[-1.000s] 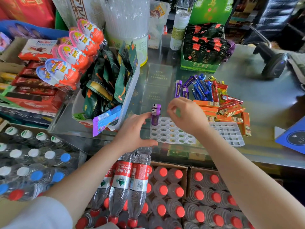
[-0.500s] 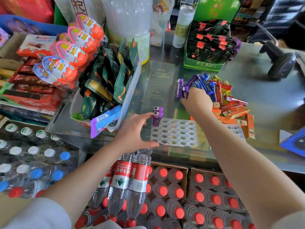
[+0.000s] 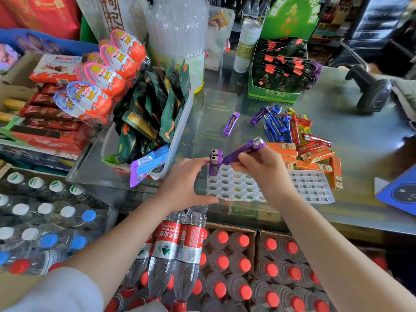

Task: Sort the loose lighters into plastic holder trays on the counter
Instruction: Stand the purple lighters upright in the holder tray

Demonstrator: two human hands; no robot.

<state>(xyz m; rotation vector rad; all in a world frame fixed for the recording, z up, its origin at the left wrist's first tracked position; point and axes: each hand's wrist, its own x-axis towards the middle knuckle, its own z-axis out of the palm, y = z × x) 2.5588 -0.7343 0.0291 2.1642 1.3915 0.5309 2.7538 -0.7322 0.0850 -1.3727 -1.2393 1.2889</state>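
Observation:
A clear plastic holder tray with round sockets lies on the glass counter. Two purple lighters stand upright in its far left corner. My left hand holds the tray's left edge, thumb at the near corner and fingers by the standing lighters. My right hand pinches a purple lighter tilted over the tray, metal head up and to the right. A loose purple lighter lies on the glass beyond. A pile of blue, red, purple and orange lighters sits at the right.
A second clear tray lies right of the first. A clear bin of green snack packets stands left of the trays. A green display box and a barcode scanner stand behind. Water bottles fill crates below the counter.
My right hand reached to the lighter pile, picked up a purple lighter and brought it back over the tray. One purple lighter now lies apart on the glass. My left hand stayed put.

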